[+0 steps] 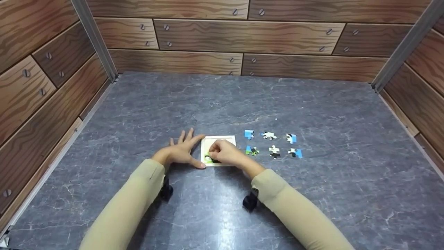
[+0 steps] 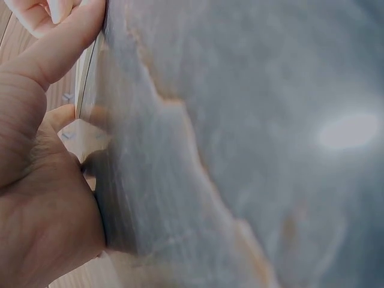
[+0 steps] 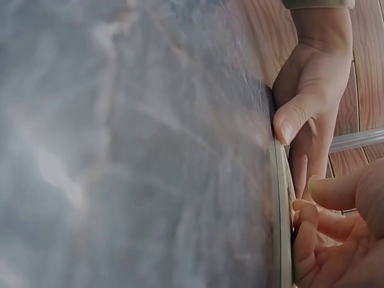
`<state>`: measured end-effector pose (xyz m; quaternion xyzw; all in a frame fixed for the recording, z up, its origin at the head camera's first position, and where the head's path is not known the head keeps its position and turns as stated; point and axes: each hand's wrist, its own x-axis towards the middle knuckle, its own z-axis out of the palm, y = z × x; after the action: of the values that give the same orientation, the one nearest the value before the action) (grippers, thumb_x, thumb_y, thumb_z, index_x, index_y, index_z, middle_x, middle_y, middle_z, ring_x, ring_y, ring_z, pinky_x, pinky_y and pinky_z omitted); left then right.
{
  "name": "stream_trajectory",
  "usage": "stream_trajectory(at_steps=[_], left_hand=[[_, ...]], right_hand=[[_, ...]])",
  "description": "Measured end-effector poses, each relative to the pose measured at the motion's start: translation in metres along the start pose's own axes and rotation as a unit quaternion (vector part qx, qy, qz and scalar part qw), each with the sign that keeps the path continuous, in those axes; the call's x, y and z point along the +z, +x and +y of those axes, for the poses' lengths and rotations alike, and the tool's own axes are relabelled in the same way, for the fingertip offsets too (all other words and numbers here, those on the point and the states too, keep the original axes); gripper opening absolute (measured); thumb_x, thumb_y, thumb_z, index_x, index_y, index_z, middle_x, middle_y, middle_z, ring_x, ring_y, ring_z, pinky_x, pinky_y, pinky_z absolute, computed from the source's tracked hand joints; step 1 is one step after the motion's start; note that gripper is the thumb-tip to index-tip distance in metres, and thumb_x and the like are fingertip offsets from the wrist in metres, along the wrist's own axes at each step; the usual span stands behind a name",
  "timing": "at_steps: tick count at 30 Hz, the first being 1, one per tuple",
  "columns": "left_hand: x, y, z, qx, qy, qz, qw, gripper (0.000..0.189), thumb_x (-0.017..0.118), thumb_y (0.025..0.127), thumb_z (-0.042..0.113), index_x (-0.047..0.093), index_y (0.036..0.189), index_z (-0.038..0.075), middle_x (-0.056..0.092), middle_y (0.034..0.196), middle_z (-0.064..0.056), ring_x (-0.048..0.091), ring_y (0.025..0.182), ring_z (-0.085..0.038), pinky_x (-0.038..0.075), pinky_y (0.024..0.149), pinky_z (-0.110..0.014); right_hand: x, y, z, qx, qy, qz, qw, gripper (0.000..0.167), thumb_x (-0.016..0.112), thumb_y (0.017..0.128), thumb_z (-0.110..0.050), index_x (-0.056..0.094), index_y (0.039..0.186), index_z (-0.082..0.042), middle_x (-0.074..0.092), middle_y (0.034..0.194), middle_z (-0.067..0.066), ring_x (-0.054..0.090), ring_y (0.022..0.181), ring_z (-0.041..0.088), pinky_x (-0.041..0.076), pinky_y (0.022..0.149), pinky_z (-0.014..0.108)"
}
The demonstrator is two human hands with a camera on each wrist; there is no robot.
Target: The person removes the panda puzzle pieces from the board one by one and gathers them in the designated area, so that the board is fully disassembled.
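A small square puzzle tray with a pale rim lies on the table in the head view. My left hand is spread flat at its left side, thumb and index finger touching the tray's left corners. Over the tray, my right hand has curled fingers and pinches a puzzle piece, mostly hidden by the fingertips. Green, white and black puzzle artwork shows in the tray's lower left. In the right wrist view, the right fingers are bent down at the tray's edge.
Several loose jigsaw pieces lie in two rows right of the tray, among them a blue one, a green and blue one and a white and black one. Wood-patterned walls enclose the grey marbled table.
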<state>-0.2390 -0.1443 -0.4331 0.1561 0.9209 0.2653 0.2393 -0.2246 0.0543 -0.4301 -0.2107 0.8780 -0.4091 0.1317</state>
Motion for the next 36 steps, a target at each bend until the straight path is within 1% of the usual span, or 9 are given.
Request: stream_trajectory(at_steps=[4, 8, 15, 21, 30, 36], left_hand=[[0.0004, 0.0005, 0.0001, 0.001, 0.002, 0.002, 1.0, 0.11, 0.077, 0.061, 0.059, 0.013, 0.149, 0.037, -0.019, 0.152, -0.009, -0.023, 0.135, -0.032, -0.019, 0.098, -0.062], [0.0006, 0.0004, -0.0001, 0.001, 0.0, 0.001, 1.0, 0.11, 0.077, 0.062, 0.059, 0.013, 0.149, 0.038, -0.02, 0.152, -0.009, -0.023, 0.135, -0.032, -0.019, 0.098, -0.062], [0.0006, -0.0003, -0.0004, 0.003, -0.005, -0.001, 1.0, 0.11, 0.077, 0.062, 0.058, 0.012, 0.149, 0.038, -0.021, 0.152, -0.008, -0.023, 0.135, -0.031, -0.02, 0.098, -0.061], [0.0005, -0.001, 0.0003, 0.0, -0.01, -0.004, 0.9999, 0.11, 0.077, 0.063, 0.057, 0.011, 0.149, 0.039, -0.022, 0.151, -0.006, -0.025, 0.135, -0.03, -0.021, 0.098, -0.06], [0.0011, -0.0001, -0.0005, 0.002, -0.006, 0.003, 1.0, 0.109, 0.077, 0.062, 0.058, 0.013, 0.149, 0.038, -0.02, 0.152, -0.009, -0.023, 0.135, -0.032, -0.02, 0.098, -0.062], [0.0002, -0.0008, -0.0006, 0.005, -0.009, 0.004, 0.9999, 0.108, 0.077, 0.063, 0.058, 0.014, 0.149, 0.038, -0.02, 0.152, -0.009, -0.024, 0.135, -0.032, -0.02, 0.097, -0.062]], right_hand=[[-0.0013, 0.0011, 0.0, 0.027, 0.035, -0.018, 0.9988, 0.011, 0.056, 0.088, -0.007, 0.062, 0.091, 0.002, 0.052, 0.073, 0.0, 0.047, 0.062, 0.011, 0.038, 0.056, 0.022], [-0.0017, 0.0017, -0.0003, 0.039, 0.052, -0.026, 0.9976, 0.01, 0.055, 0.088, -0.007, 0.061, 0.091, 0.001, 0.051, 0.072, 0.0, 0.045, 0.059, 0.01, 0.037, 0.054, 0.021], [-0.0013, 0.0014, 0.0003, 0.036, 0.056, -0.018, 0.9976, 0.008, 0.055, 0.087, -0.005, 0.06, 0.09, 0.002, 0.051, 0.073, -0.001, 0.045, 0.063, 0.01, 0.037, 0.056, 0.02], [-0.0017, 0.0011, 0.0031, 0.027, 0.06, -0.02, 0.9977, 0.01, 0.054, 0.087, -0.005, 0.059, 0.093, 0.002, 0.052, 0.077, 0.0, 0.047, 0.067, 0.011, 0.039, 0.059, 0.021], [-0.0033, 0.0009, 0.007, 0.03, 0.078, -0.028, 0.9961, 0.014, 0.053, 0.088, -0.004, 0.06, 0.098, 0.002, 0.054, 0.079, 0.002, 0.049, 0.067, 0.012, 0.041, 0.058, 0.021], [-0.0031, 0.0001, 0.0046, 0.03, 0.082, -0.027, 0.9958, 0.013, 0.053, 0.089, -0.005, 0.059, 0.099, 0.003, 0.053, 0.08, 0.002, 0.048, 0.068, 0.012, 0.04, 0.059, 0.021]])
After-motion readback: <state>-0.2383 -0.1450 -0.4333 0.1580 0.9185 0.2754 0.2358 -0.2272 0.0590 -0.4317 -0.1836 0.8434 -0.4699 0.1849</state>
